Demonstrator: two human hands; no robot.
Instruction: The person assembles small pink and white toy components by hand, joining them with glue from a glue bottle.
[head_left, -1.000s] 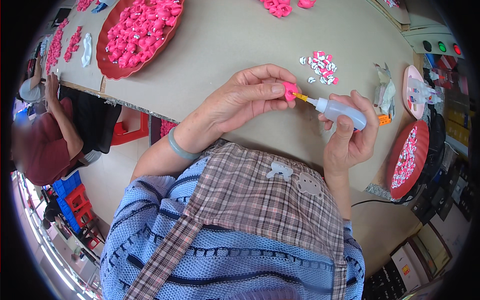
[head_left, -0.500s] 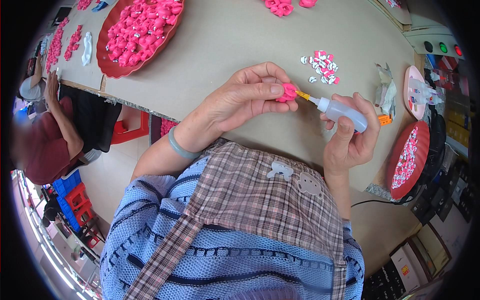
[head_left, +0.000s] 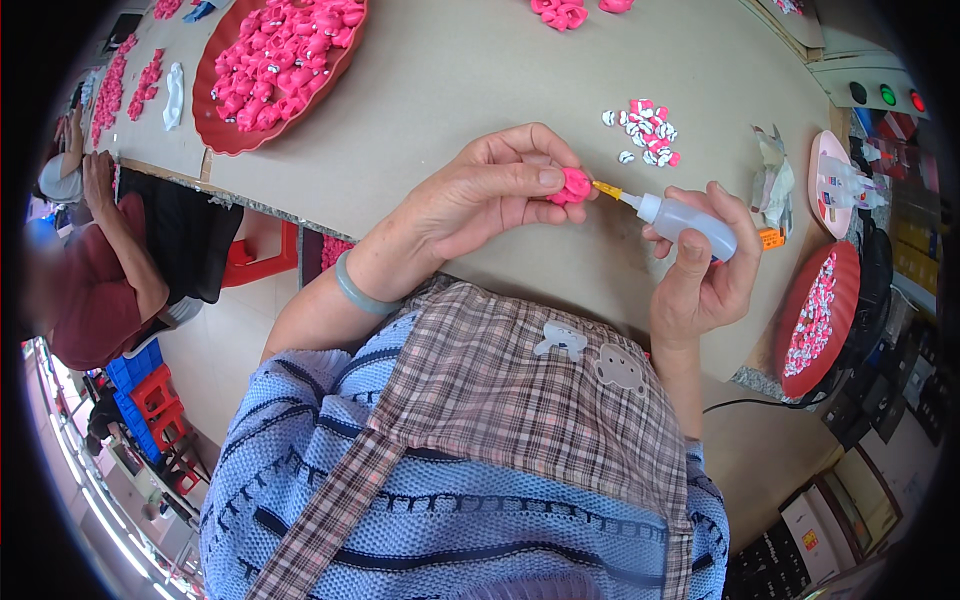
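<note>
Between the thumb and fingers of my left hand (head_left: 500, 185) is a small pink molded piece (head_left: 571, 186), held over the table's near side. My right hand (head_left: 705, 265) is wrapped around a translucent squeeze bottle (head_left: 692, 228) with a white neck and a thin yellow tip. That tip points left at the pink piece and ends very close to it; whether they touch I cannot tell. Beyond my hands lies a loose pile of small white and pink pieces (head_left: 648, 132) with black marks.
A red scalloped tray (head_left: 225, 143) heaped with pink pieces sits at the far left. Another red tray (head_left: 845, 290) with small pieces is at right, near a pink dish (head_left: 822, 205) of bottles and a crumpled wrapper (head_left: 773, 185). A co-worker (head_left: 105, 290) sits at left.
The pink piece has turned a little in my left hand's fingers. The squeeze bottle has shifted slightly to the right, and its tip stands a bit farther from the piece's middle.
</note>
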